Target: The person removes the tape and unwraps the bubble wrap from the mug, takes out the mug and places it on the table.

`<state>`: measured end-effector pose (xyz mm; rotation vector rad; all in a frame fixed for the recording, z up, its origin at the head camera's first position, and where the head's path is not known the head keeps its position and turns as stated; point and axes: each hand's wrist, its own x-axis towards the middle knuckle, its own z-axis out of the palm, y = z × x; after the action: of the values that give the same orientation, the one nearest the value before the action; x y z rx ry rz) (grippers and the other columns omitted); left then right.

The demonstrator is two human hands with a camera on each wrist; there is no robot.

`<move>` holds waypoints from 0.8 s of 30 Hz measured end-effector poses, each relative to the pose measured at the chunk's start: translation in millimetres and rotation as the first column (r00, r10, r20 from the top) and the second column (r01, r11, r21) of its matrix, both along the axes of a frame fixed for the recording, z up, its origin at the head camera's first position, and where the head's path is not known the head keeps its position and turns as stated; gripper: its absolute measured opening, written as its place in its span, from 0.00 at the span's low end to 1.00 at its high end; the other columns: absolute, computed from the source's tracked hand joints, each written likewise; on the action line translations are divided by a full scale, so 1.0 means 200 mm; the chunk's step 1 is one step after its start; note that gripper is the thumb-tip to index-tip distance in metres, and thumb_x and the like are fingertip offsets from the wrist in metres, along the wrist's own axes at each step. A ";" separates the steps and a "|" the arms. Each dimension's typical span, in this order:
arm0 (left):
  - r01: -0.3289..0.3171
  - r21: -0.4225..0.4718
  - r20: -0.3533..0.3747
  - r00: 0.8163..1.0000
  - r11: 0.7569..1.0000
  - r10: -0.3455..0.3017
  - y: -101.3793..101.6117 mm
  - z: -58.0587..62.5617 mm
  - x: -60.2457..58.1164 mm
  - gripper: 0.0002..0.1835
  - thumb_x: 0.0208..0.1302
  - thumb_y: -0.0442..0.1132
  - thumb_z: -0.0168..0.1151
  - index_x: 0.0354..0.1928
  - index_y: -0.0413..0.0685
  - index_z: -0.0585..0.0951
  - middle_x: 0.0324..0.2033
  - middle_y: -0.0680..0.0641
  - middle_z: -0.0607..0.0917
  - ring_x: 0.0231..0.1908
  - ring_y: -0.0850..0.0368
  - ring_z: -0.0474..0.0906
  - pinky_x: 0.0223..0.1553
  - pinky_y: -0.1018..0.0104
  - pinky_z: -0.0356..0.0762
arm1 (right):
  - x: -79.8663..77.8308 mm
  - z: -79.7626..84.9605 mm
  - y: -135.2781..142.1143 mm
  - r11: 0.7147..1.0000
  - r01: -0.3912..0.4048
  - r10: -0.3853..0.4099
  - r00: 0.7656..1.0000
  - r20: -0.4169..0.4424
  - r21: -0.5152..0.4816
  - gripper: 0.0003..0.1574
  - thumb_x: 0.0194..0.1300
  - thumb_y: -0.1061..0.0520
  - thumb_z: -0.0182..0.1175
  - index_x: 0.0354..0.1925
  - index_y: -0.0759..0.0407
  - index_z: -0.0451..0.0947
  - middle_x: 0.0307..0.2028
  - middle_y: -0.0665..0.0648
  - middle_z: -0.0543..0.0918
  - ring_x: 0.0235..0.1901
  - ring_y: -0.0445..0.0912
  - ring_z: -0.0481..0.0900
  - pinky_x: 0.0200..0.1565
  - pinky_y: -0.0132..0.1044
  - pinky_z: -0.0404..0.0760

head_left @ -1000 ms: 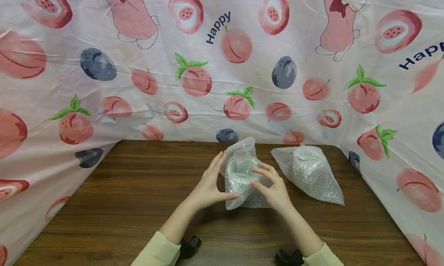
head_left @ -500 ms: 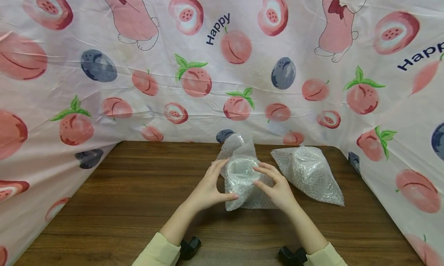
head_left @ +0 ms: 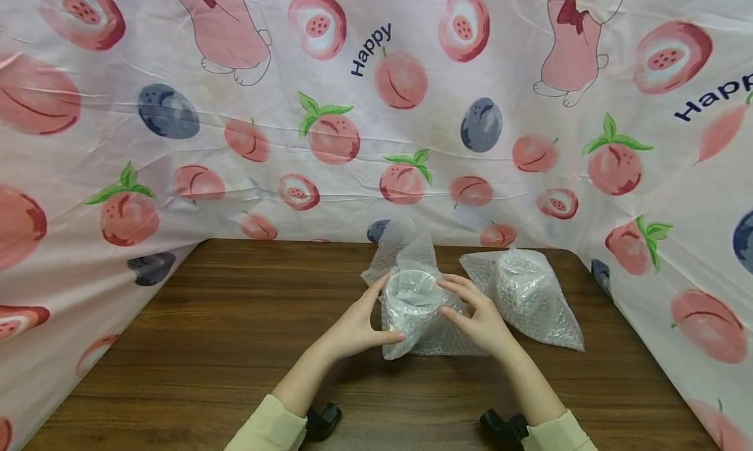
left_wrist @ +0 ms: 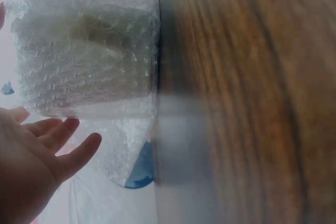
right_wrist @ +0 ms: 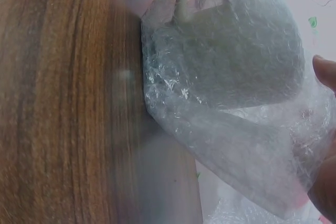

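A round, cup-like thing in clear bubble wrap (head_left: 412,314) stands on the table, its open rim facing up; its kind is blurred by the wrap. A loose flap of bubble wrap (head_left: 406,242) rises behind the rim. My left hand (head_left: 353,327) is spread at the left side, thumb in front and fingers toward the rim. In the left wrist view its fingers (left_wrist: 79,156) lie loosely beside the wrapped body. On the right side, my right hand (head_left: 479,314) is spread too, with fingertips near the rim and over the bubble wrap. Contact there is hard to tell.
A second bubble-wrapped bundle (head_left: 529,294) lies to the right on the dark wooden table (head_left: 235,320). A fruit-patterned cloth (head_left: 376,111) hangs along the back and both sides. Black devices sit at the left wrist (head_left: 322,421) and the right wrist (head_left: 504,427).
The bubble wrap flap has risen and spread backward, showing more of the round rim. My right hand has drawn slightly to the right; the left has barely moved.
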<state>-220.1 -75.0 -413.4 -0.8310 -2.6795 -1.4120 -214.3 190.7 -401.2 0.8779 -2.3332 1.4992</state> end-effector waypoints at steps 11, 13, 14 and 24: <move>0.020 -0.004 -0.025 0.999 1.000 -0.020 -0.01 -0.01 -0.01 0.57 0.49 0.56 0.74 0.75 0.55 0.50 0.72 0.48 0.56 0.68 0.50 0.55 0.63 0.46 0.58 | 0.04 0.05 -0.02 0.993 0.118 -0.119 0.993 -0.024 -0.028 0.23 0.64 0.70 0.59 0.58 0.71 0.73 0.61 0.70 0.69 0.62 0.63 0.63 0.58 0.60 0.65; 0.021 -0.005 -0.031 0.999 1.000 -0.021 -0.01 -0.01 -0.01 0.57 0.49 0.56 0.74 0.75 0.55 0.50 0.72 0.48 0.56 0.68 0.50 0.54 0.63 0.46 0.57 | 0.01 0.02 0.00 0.988 0.153 -0.154 0.987 -0.033 -0.026 0.23 0.65 0.68 0.58 0.59 0.68 0.74 0.61 0.67 0.70 0.63 0.62 0.64 0.58 0.59 0.65; 0.021 -0.004 -0.034 0.999 1.000 -0.022 -0.01 -0.01 -0.01 0.56 0.49 0.55 0.74 0.75 0.55 0.50 0.72 0.48 0.56 0.68 0.50 0.54 0.64 0.46 0.57 | -0.01 0.00 0.00 0.985 0.169 -0.170 0.985 -0.039 -0.025 0.23 0.66 0.67 0.58 0.59 0.66 0.74 0.61 0.66 0.70 0.63 0.61 0.64 0.58 0.58 0.65; 0.020 0.011 -0.034 0.999 1.000 -0.020 0.01 0.00 0.00 0.54 0.49 0.48 0.73 0.75 0.52 0.52 0.71 0.43 0.55 0.69 0.46 0.53 0.63 0.44 0.57 | -0.03 -0.02 0.04 0.952 0.305 -0.304 0.946 -0.114 -0.014 0.22 0.68 0.64 0.57 0.59 0.61 0.75 0.58 0.62 0.75 0.59 0.58 0.70 0.45 0.59 0.77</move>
<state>-219.1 -73.9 -412.8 -0.8754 -2.6435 -1.4030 -221.0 198.8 -404.5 0.5537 -2.2638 1.2822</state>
